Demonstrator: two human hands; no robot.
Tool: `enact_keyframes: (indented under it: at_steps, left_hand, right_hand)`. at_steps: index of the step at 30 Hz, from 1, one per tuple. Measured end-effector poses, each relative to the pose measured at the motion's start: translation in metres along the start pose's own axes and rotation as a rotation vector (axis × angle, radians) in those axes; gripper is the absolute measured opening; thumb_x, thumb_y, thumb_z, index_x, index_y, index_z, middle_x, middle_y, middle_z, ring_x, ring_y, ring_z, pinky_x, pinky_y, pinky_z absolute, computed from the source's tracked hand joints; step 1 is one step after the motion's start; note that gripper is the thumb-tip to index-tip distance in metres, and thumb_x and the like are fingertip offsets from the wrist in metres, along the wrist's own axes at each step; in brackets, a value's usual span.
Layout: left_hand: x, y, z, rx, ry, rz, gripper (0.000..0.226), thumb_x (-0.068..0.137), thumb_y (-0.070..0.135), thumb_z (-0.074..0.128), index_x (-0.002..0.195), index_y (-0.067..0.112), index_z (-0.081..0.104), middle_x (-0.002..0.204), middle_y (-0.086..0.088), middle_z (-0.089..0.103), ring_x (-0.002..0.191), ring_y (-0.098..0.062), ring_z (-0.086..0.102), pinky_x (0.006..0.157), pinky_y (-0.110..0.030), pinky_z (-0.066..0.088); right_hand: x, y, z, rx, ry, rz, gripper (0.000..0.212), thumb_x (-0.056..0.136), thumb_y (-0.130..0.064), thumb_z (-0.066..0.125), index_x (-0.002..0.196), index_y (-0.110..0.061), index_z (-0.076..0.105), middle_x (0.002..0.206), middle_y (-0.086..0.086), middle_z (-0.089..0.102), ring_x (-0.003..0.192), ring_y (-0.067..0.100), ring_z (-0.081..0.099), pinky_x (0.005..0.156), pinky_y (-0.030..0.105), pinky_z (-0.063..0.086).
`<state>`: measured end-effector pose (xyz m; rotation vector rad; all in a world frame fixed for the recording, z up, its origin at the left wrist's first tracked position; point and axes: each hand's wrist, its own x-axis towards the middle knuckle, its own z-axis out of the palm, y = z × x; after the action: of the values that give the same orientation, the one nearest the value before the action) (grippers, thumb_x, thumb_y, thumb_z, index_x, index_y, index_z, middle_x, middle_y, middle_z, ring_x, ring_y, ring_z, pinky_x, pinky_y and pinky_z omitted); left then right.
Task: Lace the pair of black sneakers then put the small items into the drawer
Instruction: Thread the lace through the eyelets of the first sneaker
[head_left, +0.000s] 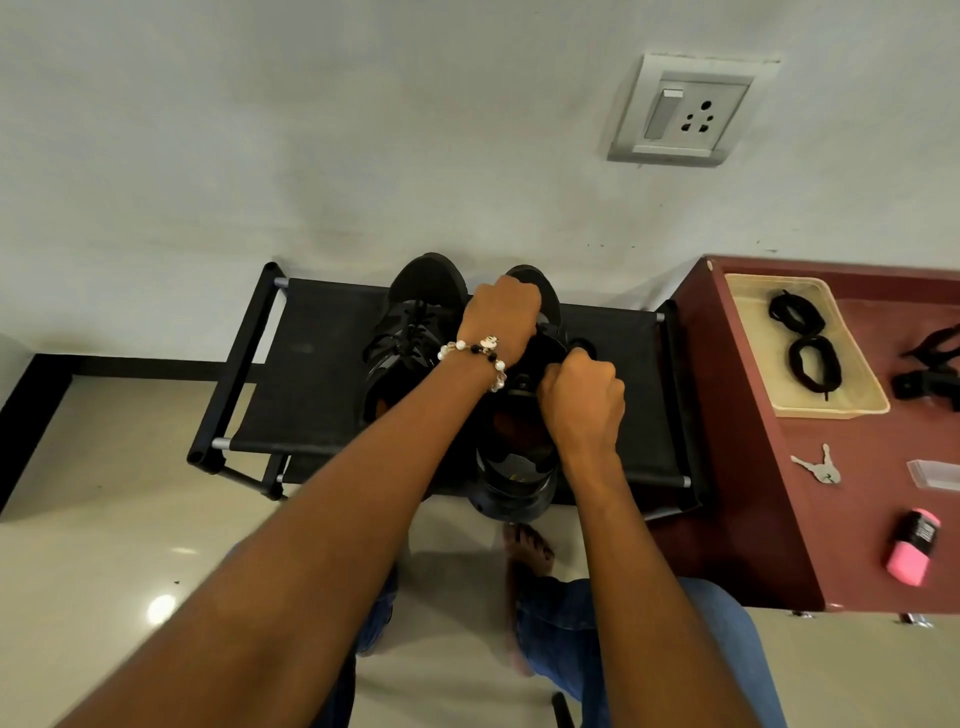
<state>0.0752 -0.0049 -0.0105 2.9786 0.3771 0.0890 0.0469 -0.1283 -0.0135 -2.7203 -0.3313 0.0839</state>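
Two black sneakers stand on a black fabric shoe rack. The left sneaker shows black laces across its front. My left hand, with a bead bracelet at the wrist, is curled over the front part of the right sneaker. My right hand is curled at that sneaker's right side, pinching what looks like its black lace; the fingertips are hidden. On the maroon cabinet top lie keys, a pink-and-black item and a clear plastic piece.
A beige tray on the cabinet holds coiled black laces. A black object lies at the cabinet's right edge. A wall socket is above. My bare foot and jeans are below the rack on the tiled floor.
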Motion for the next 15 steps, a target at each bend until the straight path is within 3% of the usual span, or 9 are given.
enact_keyframes:
  at_steps: [3, 9, 15]
  left_hand:
    - [0.009, -0.009, -0.003, -0.08, -0.042, 0.024, 0.017, 0.09, 0.023, 0.059, 0.095, 0.013, 0.072, 0.098, -0.008, 0.065, 0.094, -0.03, 0.06, 0.07, -0.032, 0.038]
    - [0.003, -0.014, -0.002, -0.131, 0.0, 0.021, 0.02, 0.09, 0.025, 0.056, 0.09, 0.017, 0.074, 0.093, -0.003, 0.069, 0.082, -0.02, 0.056, 0.063, -0.03, 0.032]
    - [-0.001, -0.011, 0.0, -0.183, -0.025, 0.023, 0.023, 0.094, 0.022, 0.05, 0.098, 0.012, 0.071, 0.103, -0.01, 0.062, 0.09, -0.031, 0.06, 0.066, -0.035, 0.042]
  right_hand:
    - [-0.001, 0.0, 0.001, -0.015, 0.012, -0.009, 0.026, 0.1, -0.018, 0.042, 0.099, 0.003, 0.057, 0.1, 0.023, 0.063, 0.091, 0.043, 0.062, 0.065, 0.039, 0.043]
    - [-0.002, -0.001, 0.002, -0.014, 0.035, -0.003, 0.027, 0.1, -0.019, 0.042, 0.099, 0.003, 0.058, 0.098, 0.022, 0.064, 0.09, 0.042, 0.063, 0.063, 0.035, 0.039]
    - [-0.002, 0.0, 0.003, 0.035, 0.032, 0.024, 0.027, 0.098, -0.019, 0.043, 0.098, 0.004, 0.057, 0.097, 0.026, 0.063, 0.089, 0.045, 0.062, 0.071, 0.046, 0.051]
